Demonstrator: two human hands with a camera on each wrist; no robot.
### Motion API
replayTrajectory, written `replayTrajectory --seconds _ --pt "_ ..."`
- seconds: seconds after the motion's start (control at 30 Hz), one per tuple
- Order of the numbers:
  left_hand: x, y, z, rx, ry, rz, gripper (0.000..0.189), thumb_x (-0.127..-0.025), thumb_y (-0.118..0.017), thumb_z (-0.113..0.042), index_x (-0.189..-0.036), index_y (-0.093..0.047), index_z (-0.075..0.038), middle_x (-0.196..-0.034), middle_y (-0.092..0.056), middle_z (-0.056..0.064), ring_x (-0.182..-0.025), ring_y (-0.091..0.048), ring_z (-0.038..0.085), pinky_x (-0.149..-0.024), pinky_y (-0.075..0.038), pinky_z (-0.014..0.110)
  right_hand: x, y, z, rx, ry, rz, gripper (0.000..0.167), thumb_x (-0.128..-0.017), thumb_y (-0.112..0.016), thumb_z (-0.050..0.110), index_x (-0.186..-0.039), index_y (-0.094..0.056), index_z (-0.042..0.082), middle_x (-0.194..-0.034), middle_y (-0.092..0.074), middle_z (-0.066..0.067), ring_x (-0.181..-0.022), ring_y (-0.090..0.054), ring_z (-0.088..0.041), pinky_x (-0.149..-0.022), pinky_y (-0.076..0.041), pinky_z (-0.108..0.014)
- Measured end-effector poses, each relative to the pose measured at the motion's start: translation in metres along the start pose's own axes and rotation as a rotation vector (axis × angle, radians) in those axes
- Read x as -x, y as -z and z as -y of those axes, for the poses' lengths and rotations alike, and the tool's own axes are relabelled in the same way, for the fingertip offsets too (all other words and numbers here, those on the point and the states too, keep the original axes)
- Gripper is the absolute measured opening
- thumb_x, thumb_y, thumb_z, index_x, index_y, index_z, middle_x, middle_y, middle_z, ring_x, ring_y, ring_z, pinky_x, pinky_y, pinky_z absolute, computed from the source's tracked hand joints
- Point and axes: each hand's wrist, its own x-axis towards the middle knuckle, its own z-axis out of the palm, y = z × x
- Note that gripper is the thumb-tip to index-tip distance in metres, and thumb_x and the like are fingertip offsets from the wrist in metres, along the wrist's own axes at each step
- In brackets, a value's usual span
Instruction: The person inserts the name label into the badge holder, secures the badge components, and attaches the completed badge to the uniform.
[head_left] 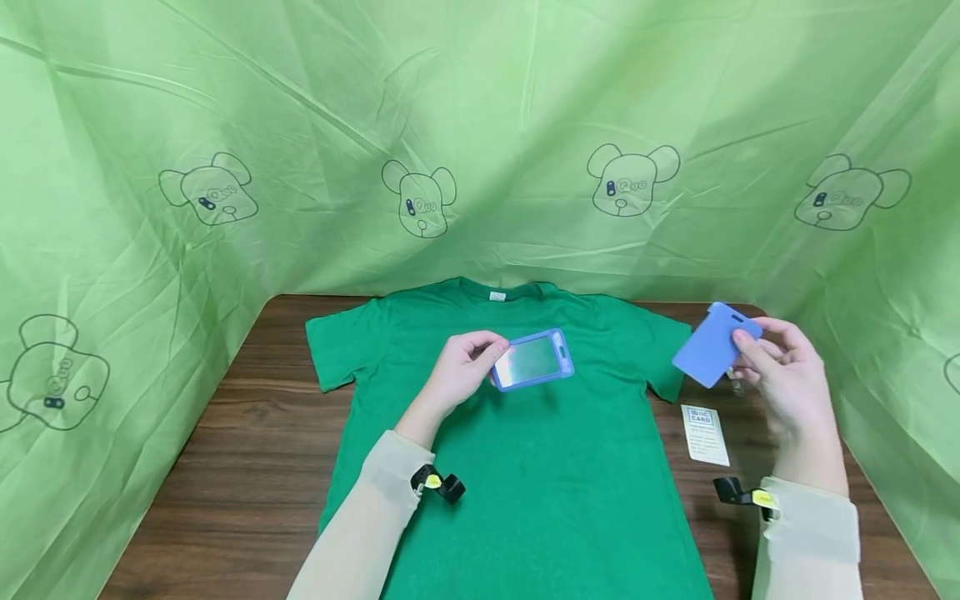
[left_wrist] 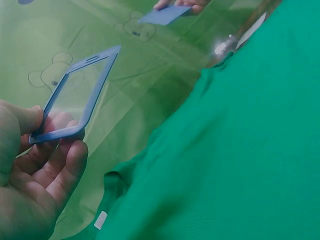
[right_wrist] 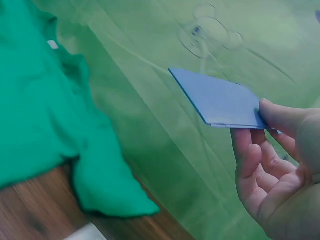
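My left hand (head_left: pixel 459 368) pinches a blue badge-holder frame (head_left: pixel 531 362) with a clear window by its lower corner, thumb on one side and fingers on the other. It is held tilted above the chest of a green T-shirt (head_left: pixel 510 475). At the right, my right hand (head_left: pixel 795 379) pinches a flat, solid blue badge-holder panel (head_left: pixel 711 348) near its slotted end, as the panel (right_wrist: pixel 220 100) also shows in the right wrist view. The two blue pieces are well apart. A white printed card (head_left: pixel 705 435) lies on the table below the right hand.
The T-shirt lies flat, collar away from me, on a dark wooden table (head_left: pixel 247 467). A small shiny object (left_wrist: pixel 223 46), too blurred to name, is beside the far sleeve. Green cloth (head_left: pixel 517 75) printed with bear heads walls the back and sides.
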Motion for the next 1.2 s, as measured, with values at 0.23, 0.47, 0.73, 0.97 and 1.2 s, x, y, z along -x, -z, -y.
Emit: replayTrajectory --seconds 0.23,0.47,0.73,0.97,1.2 --pt "0.001 0.000 0.000 0.006 0.006 -0.002 0.026 -0.113 -0.065 -0.021 -0.114 -0.079 0.001 -0.103 -0.074 0.030 -0.072 -0.067 0.020 -0.072 -0.060 0.068 0.003 0.039 0.012 0.021 -0.003 -0.046 0.031 -0.103 -0.073 0.000 -0.133 -0.074 0.010 -0.091 -0.080 -0.002 -0.069 -0.072 -0.010 -0.055 -0.058 -0.022" --pt "0.001 -0.001 0.001 0.020 0.002 0.004 0.026 -0.113 -0.065 -0.019 -0.114 -0.078 0.003 -0.102 -0.073 0.033 -0.072 -0.066 0.020 -0.072 -0.060 0.068 0.005 0.076 0.012 0.233 -0.123 -0.031 0.030 -0.105 -0.074 0.012 -0.134 -0.077 0.021 -0.097 -0.076 0.009 -0.081 -0.071 -0.005 -0.063 -0.059 -0.021" --pt "0.000 -0.001 0.002 0.021 0.004 0.006 0.025 -0.113 -0.065 -0.019 -0.114 -0.078 0.003 -0.101 -0.075 0.026 -0.072 -0.067 0.020 -0.070 -0.061 0.065 0.014 0.116 0.004 0.405 -0.253 0.052 0.029 -0.111 -0.066 0.014 -0.121 -0.082 0.036 -0.096 -0.072 0.016 -0.079 -0.065 -0.003 -0.065 -0.054 -0.020" --pt "0.001 -0.003 0.002 0.017 0.002 0.008 0.025 -0.112 -0.065 -0.018 -0.114 -0.078 0.003 -0.102 -0.075 0.028 -0.071 -0.066 0.019 -0.068 -0.062 0.061 0.012 0.124 -0.007 0.629 -0.311 0.167 0.030 -0.113 -0.063 0.016 -0.119 -0.080 0.040 -0.100 -0.071 0.025 -0.087 -0.062 0.001 -0.073 -0.052 -0.018" --pt "0.000 -0.004 0.003 0.018 -0.003 0.012 0.023 -0.112 -0.066 -0.017 -0.114 -0.079 0.002 -0.103 -0.075 0.030 -0.070 -0.066 0.018 -0.067 -0.063 0.059 0.010 0.123 -0.013 0.962 -0.292 0.174 0.014 -0.109 -0.071 0.033 -0.122 -0.078 0.032 -0.100 -0.067 0.024 -0.087 -0.060 0.002 -0.073 -0.056 -0.021"
